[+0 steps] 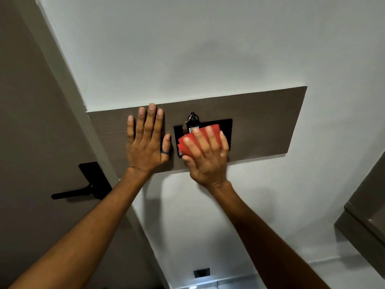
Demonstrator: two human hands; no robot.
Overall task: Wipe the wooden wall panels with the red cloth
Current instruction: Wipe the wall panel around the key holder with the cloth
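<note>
Right grip (205,152) presses the folded red cloth (190,142) flat on the black plate (226,127) at frame centre; left hand (145,140), fingers spread, braces on the wooden panel (260,122).

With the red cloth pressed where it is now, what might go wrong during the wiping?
1. The right hand presses the red cloth on the black wall plate, not on bare wood. A key tag sits in the plate just above the cloth; an upward stroke may snag it or pull it out.
2. The left hand lies flat on the wooden panel, so that patch may be skipped or left with fingerprints.
</note>
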